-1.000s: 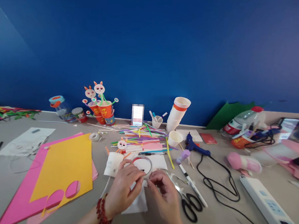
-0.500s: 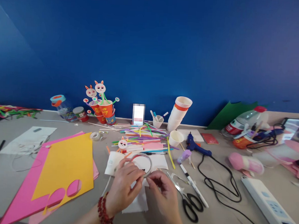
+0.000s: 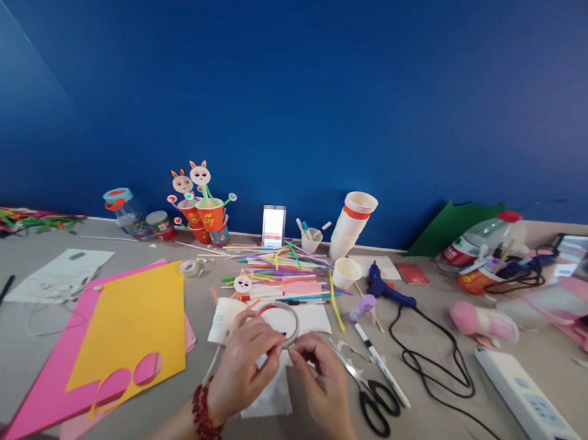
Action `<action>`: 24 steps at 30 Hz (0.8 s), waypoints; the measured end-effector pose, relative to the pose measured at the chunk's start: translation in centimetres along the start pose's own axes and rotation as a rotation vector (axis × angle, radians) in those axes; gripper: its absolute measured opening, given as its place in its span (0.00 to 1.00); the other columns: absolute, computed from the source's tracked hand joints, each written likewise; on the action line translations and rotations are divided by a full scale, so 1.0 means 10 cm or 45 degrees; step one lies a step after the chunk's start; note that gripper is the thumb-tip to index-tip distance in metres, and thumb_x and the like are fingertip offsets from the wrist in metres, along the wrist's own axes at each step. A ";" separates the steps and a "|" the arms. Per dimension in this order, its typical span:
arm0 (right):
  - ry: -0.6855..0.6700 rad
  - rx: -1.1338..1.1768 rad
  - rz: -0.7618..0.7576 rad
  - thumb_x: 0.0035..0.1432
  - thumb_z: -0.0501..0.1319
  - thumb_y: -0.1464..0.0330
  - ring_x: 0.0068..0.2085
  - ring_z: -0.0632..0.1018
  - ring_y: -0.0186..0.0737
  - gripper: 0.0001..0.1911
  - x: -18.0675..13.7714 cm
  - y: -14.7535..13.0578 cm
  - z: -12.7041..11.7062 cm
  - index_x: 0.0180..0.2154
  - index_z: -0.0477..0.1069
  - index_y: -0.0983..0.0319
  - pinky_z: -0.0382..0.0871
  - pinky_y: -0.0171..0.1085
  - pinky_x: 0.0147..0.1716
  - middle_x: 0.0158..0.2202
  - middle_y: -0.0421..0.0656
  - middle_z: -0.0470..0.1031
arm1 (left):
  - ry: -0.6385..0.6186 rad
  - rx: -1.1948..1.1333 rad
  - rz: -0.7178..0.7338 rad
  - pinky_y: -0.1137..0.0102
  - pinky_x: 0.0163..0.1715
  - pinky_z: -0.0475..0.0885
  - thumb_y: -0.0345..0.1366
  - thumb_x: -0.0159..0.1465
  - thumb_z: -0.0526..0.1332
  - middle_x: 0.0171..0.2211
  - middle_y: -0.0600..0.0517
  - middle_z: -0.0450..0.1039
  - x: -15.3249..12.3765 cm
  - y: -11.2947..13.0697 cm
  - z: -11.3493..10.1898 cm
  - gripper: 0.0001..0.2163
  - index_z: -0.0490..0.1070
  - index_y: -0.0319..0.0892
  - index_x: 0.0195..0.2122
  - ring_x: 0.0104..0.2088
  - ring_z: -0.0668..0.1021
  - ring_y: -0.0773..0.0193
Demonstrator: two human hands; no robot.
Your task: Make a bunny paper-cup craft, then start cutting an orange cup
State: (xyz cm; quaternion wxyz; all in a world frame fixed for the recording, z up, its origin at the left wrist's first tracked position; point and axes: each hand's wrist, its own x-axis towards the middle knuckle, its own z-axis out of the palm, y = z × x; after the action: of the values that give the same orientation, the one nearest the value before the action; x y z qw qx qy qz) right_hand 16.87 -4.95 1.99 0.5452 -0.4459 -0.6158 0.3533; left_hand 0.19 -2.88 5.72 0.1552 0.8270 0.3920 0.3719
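Grey tabletop against a blue wall, head view only. The clear tape roll [image 3: 294, 321] stands tilted on edge just above the table, held between both hands. Left hand [image 3: 245, 370] is closed on its near-left rim and carries the weight. Right hand [image 3: 321, 381] has thumb and forefinger pinched at the near-right rim. My read: it's picking at the tape end. To do that well, lock the roll with the left and work one nail along the rim, then pull at a low angle so the film doesn't split. Keep it clear of the white paper [image 3: 273, 398] right under the roll. Paper cup [image 3: 223, 320] lies on its side just left of the roll and scissors [image 3: 370, 397] sit near on its right. Marker [image 3: 377, 361] lies just beyond the scissors, and the yellow sheet [image 3: 128, 323] is well left of the roll. Hard to make out: clear film on a clear roll, so I can't tell if an end is lifted. Right fingertips are hidden behind the knuckles. Both forearms are cut off at the bottom edge, and the black marks seen through the roll's hole are unreadable.
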 end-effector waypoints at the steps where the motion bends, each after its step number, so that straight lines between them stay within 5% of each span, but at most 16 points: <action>1: -0.007 -0.021 -0.021 0.65 0.58 0.68 0.32 0.73 0.38 0.08 0.02 -0.02 0.00 0.31 0.69 0.59 0.66 0.35 0.33 0.29 0.41 0.72 | 0.004 -0.010 -0.001 0.57 0.50 0.64 0.27 0.64 0.54 0.30 0.53 0.75 0.00 -0.01 -0.01 0.08 0.71 0.44 0.39 0.33 0.75 0.61; 11: -0.189 -0.009 -0.045 0.64 0.60 0.68 0.31 0.73 0.38 0.07 0.36 -0.20 -0.09 0.31 0.70 0.59 0.67 0.34 0.31 0.30 0.41 0.73 | 0.057 0.014 -0.041 0.57 0.51 0.63 0.28 0.66 0.55 0.33 0.52 0.76 0.09 -0.02 -0.16 0.07 0.71 0.45 0.39 0.36 0.76 0.60; 24: -0.144 0.060 0.063 0.62 0.61 0.67 0.30 0.73 0.37 0.07 0.29 -0.15 -0.07 0.30 0.71 0.60 0.67 0.34 0.30 0.28 0.40 0.72 | 0.055 -0.012 -0.038 0.56 0.52 0.64 0.28 0.66 0.54 0.34 0.51 0.76 0.05 -0.07 -0.07 0.07 0.69 0.45 0.39 0.36 0.77 0.60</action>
State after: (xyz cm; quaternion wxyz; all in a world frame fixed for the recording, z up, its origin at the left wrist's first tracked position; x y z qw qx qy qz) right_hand 17.33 -2.81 4.53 0.5109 -0.4274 -0.6260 0.4056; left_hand -0.46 -2.08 6.05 0.1562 0.8121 0.4057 0.3892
